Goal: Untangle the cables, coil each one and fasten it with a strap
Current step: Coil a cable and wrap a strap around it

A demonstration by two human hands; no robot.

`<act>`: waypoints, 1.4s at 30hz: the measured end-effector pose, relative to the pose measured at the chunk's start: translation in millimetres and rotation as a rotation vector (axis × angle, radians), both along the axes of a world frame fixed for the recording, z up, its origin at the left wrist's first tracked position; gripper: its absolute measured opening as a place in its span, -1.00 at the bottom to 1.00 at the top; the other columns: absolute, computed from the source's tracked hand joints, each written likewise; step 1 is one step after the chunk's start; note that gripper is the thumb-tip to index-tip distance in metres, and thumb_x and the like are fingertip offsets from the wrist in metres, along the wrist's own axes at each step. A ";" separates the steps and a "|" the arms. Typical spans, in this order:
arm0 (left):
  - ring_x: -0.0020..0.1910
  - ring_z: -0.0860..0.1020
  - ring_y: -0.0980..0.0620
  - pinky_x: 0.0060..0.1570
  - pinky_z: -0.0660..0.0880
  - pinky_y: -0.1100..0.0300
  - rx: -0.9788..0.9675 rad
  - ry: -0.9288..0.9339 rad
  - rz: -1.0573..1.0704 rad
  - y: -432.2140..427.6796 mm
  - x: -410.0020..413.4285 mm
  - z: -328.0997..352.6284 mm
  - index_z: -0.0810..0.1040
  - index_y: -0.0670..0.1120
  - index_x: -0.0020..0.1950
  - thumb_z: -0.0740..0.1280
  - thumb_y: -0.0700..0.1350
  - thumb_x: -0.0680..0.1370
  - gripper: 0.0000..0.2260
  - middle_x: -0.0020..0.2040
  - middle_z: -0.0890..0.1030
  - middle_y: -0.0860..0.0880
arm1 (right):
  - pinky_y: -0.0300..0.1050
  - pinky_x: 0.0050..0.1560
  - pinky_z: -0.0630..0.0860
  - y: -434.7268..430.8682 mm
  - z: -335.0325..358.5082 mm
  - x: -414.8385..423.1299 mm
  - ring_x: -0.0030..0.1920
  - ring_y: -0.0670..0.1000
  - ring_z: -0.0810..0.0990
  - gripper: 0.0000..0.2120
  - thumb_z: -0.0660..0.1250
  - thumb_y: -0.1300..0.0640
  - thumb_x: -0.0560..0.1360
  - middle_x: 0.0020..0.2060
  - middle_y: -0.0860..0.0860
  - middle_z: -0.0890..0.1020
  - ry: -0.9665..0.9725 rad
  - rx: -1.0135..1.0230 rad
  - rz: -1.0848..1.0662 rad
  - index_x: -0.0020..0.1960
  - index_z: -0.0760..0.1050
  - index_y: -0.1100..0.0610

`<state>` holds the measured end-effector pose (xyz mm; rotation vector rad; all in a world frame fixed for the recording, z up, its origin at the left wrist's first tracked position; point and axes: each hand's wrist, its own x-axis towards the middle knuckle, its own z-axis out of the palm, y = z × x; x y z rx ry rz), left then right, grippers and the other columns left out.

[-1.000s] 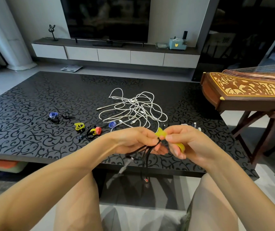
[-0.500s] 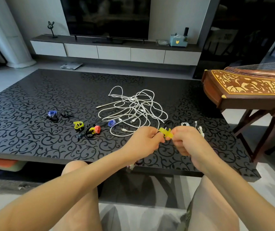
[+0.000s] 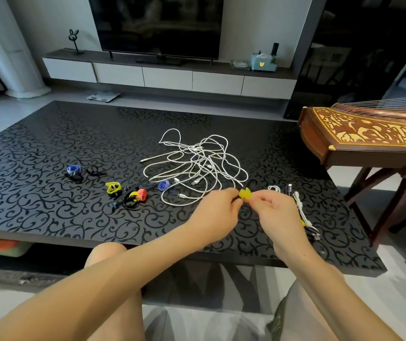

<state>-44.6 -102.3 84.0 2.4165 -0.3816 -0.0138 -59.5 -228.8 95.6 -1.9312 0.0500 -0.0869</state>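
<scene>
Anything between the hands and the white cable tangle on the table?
Nothing visible lies between them. The white cable tangle sits just beyond the left hand and right hand. Both hands pinch a yellow strap, so neither is free.

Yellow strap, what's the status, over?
Left hand and right hand pinch yellow strap over the table. White cable tangle lies loose beyond. Nothing blocking.

Glossy black scroll-patterned tabletop (image 3: 49, 143), reflecting pale room light. Smooth, faintly shiny white cables (image 3: 197, 163), plastic-sheathed by the look, with metal-tipped plugs. Matt, cloth-like yellow strap (image 3: 245, 193). Polished reddish-brown wooden zither (image 3: 369, 134) with pale inlay, on varnished wooden legs. Glossy dark television screen (image 3: 157, 23).
</scene>
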 end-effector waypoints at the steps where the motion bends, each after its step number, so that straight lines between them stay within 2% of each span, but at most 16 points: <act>1: -0.39 0.46 -0.03 -0.32 0.38 0.11 -0.222 0.192 -0.006 1.3 -0.2 3.1 0.44 -0.16 -0.15 0.14 -0.16 0.62 -0.81 -0.38 0.48 -0.05 | -0.07 -0.23 0.35 -1.6 -0.6 0.8 -0.29 0.03 0.43 -0.80 0.27 0.24 0.52 -0.34 0.14 0.55 -0.014 0.003 -0.010 -0.23 0.58 0.28; 4: -0.44 0.41 0.06 -0.40 0.41 0.22 -0.761 0.670 -0.013 9.9 1.5 16.3 0.51 -0.24 -0.01 0.05 -0.15 0.66 -0.71 -0.40 0.43 -0.04 | -0.16 -0.16 0.45 -6.6 3.2 1.8 -0.20 -0.07 0.57 -0.76 0.25 0.28 0.51 -0.29 0.00 0.64 -0.049 0.019 -0.013 -0.25 0.63 0.15; 6: -0.38 0.44 0.06 -0.37 0.49 0.25 -0.902 0.860 -0.072 17.1 1.8 23.2 0.51 -0.28 0.02 0.05 -0.18 0.66 -0.72 -0.38 0.43 -0.05 | -0.25 -0.31 0.37 -8.5 5.4 0.8 -0.37 -0.19 0.51 -0.78 0.24 0.29 0.51 -0.38 -0.06 0.60 -0.070 -0.001 0.006 -0.22 0.62 0.15; 8: -0.34 0.47 0.05 -0.28 0.56 0.22 -1.007 0.989 -0.130 19.8 1.7 24.2 0.50 -0.28 -0.02 0.12 -0.21 0.63 -0.80 -0.37 0.48 -0.06 | -0.24 -0.35 0.28 -8.5 7.3 -0.7 -0.44 -0.18 0.40 -0.80 0.25 0.28 0.51 -0.41 -0.03 0.55 -0.106 -0.048 0.003 -0.20 0.61 0.15; 11: -0.25 0.60 -0.04 -0.20 0.63 0.11 -1.167 1.107 -0.118 17.7 1.0 20.7 0.55 -0.26 -0.06 0.25 -0.21 0.51 -0.86 -0.20 0.55 -0.16 | -0.12 -0.34 0.41 -7.0 9.9 -2.0 -0.42 -0.04 0.45 -0.78 0.25 0.28 0.51 -0.40 0.09 0.58 -0.137 -0.030 0.000 -0.25 0.59 0.12; 13: -0.20 0.64 -0.14 -0.31 0.61 0.18 -1.209 1.116 -0.133 13.9 -0.4 18.4 0.64 -0.23 -0.11 0.27 -0.17 0.46 -0.82 -0.12 0.54 -0.20 | 0.05 -0.25 0.53 -7.1 10.5 -1.7 -0.32 0.14 0.56 -0.80 0.24 0.27 0.50 -0.36 0.17 0.60 -0.144 -0.018 -0.009 -0.24 0.59 0.19; 16: -0.21 0.65 -0.13 -0.36 0.57 0.24 -1.243 1.052 -0.165 8.4 -2.3 11.1 0.67 -0.20 -0.16 0.26 -0.13 0.46 -0.78 -0.11 0.54 -0.19 | 0.07 -0.30 0.52 -8.9 12.1 -2.6 -0.38 0.12 0.55 -0.80 0.23 0.27 0.49 -0.41 0.17 0.58 -0.158 -0.026 -0.003 -0.27 0.57 0.23; 20: -0.19 0.59 -0.08 -0.19 0.56 0.15 -1.318 1.001 -0.216 3.7 0.3 3.6 0.53 -0.19 -0.26 0.27 -0.15 0.51 -0.82 -0.21 0.52 -0.15 | -0.21 -0.42 0.45 -11.3 15.6 -5.5 -0.47 -0.04 0.52 -0.75 0.23 0.31 0.49 -0.49 0.07 0.58 -0.141 -0.018 0.046 -0.31 0.59 0.22; 23: -0.21 0.53 -0.03 -0.14 0.37 0.15 -1.211 0.899 -0.239 3.5 3.2 0.6 0.48 -0.11 -0.33 0.26 -0.14 0.50 -0.81 -0.26 0.52 -0.10 | -0.43 -0.48 0.29 -15.8 17.6 -7.2 -0.57 -0.18 0.43 -0.77 0.24 0.32 0.49 -0.57 -0.06 0.55 -0.159 -0.083 0.059 -0.27 0.62 0.25; 26: -0.27 0.51 -0.01 -0.09 0.49 0.12 -1.231 0.921 -0.280 4.1 3.3 1.5 0.42 -0.14 -0.25 0.24 -0.15 0.53 -0.84 -0.31 0.52 -0.07 | -0.28 -0.47 0.31 -17.8 17.4 -6.4 -0.50 -0.09 0.46 -0.80 0.26 0.29 0.48 -0.53 -0.01 0.56 -0.189 -0.133 0.038 -0.24 0.63 0.25; 27: -0.34 0.48 0.03 -0.15 0.53 0.13 -1.275 0.993 -0.286 4.7 2.8 3.1 0.42 -0.15 -0.21 0.24 -0.15 0.53 -0.86 -0.34 0.48 -0.04 | -0.12 -0.42 0.35 -17.9 16.7 -5.1 -0.46 -0.02 0.46 -0.81 0.26 0.27 0.48 -0.48 0.07 0.57 -0.201 -0.153 0.027 -0.23 0.62 0.24; 29: -0.48 0.37 0.12 -0.42 0.45 0.29 -1.349 1.130 -0.272 5.9 2.6 6.4 0.43 -0.16 -0.15 0.23 -0.11 0.53 -0.87 -0.39 0.38 0.02 | -0.07 -0.41 0.26 -19.7 15.3 -2.8 -0.48 0.00 0.34 -0.81 0.27 0.26 0.47 -0.45 0.19 0.52 -0.223 -0.194 0.019 -0.24 0.62 0.19; 31: -0.54 0.27 0.16 -0.55 0.26 0.37 -1.413 1.187 -0.233 5.2 4.3 5.4 0.45 -0.16 -0.14 0.20 -0.06 0.55 -0.81 -0.42 0.31 0.05 | -0.11 -0.44 0.17 -20.9 14.6 -1.5 -0.51 -0.07 0.25 -0.80 0.27 0.26 0.48 -0.54 0.10 0.38 -0.237 -0.205 0.022 -0.25 0.62 0.16; 35: -0.58 0.18 0.15 -0.58 0.18 0.35 -1.451 1.108 -0.004 -2.1 8.6 6.2 0.42 -0.14 -0.23 0.18 -0.08 0.55 -0.80 -0.47 0.24 0.06 | -0.07 -0.41 0.21 -19.5 11.6 5.1 -0.47 -0.07 0.24 -0.80 0.27 0.22 0.48 -0.52 0.08 0.33 -0.271 -0.332 0.011 -0.25 0.56 0.29; 38: -0.61 0.14 0.14 -0.62 0.13 0.35 -1.342 1.029 0.208 -7.6 14.6 7.4 0.40 -0.16 -0.26 0.14 -0.15 0.63 -0.73 -0.51 0.21 0.04 | 0.03 -0.41 0.29 -17.1 4.6 6.4 -0.46 -0.02 0.26 -0.77 0.27 0.20 0.47 -0.50 0.20 0.38 -0.260 -0.421 -0.012 -0.30 0.53 0.30; 42: -0.60 0.12 0.13 -0.57 0.11 0.32 -1.068 0.747 0.315 -20.7 19.0 0.0 0.37 -0.14 -0.38 0.12 -0.25 0.62 -0.65 -0.50 0.19 0.03 | -0.05 -0.41 0.17 -3.2 0.3 -2.4 -0.47 -0.01 0.22 -0.75 0.23 0.25 0.46 -0.56 0.00 0.26 -0.240 -0.457 -0.065 -0.37 0.43 0.29</act>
